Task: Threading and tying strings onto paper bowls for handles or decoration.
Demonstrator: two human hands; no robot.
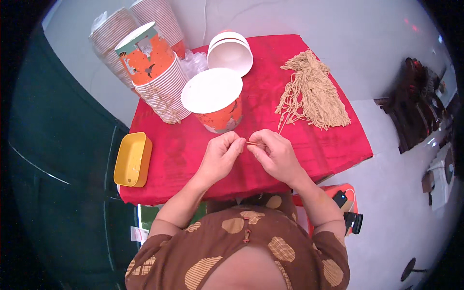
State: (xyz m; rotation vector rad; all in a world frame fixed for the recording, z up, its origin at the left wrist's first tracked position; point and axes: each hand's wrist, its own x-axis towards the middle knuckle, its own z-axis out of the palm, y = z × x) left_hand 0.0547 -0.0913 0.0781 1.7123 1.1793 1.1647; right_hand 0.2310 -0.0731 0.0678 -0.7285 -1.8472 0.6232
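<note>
**While a thin brown strand [253, 143] is pinched up front, red cloth [263, 108] lies bare on both sides**

Where the forearms cross the near edge of the table [169, 166], the left hand [222, 152] and right hand [271, 152] nearly meet, each grip closed, thumb against finger, on the brown strand, a short length of which shows between them. A second fine thread runs up from behind the right hand toward the bundle of tan yarn [316, 94]; whether it joins the strand cannot be told.

To the left, bare cloth stretches as far as a yellow tub [130, 159] set right along the left edge. To the right, it runs out to the table's near right corner. Ahead, room is tighter: an orange bucket with a white inside [212, 92] stands just beyond the left hand. Behind it, white bowls [231, 55] lie tipped, mouths facing forward, near crumpled clear plastic [194, 64], and a leaning stack of paper buckets [162, 92] fills the far left, with wrapped stacks [113, 31] behind.

The cloth looks lightly creased and drapes over the table's edges. Beyond rise a pale wall [270, 17] and, at left, dark green panels [63, 145]. At right, pale floor [377, 169] leads to dark carved furniture [411, 108]; an orange stool [352, 193] sits below the near right edge.
</note>
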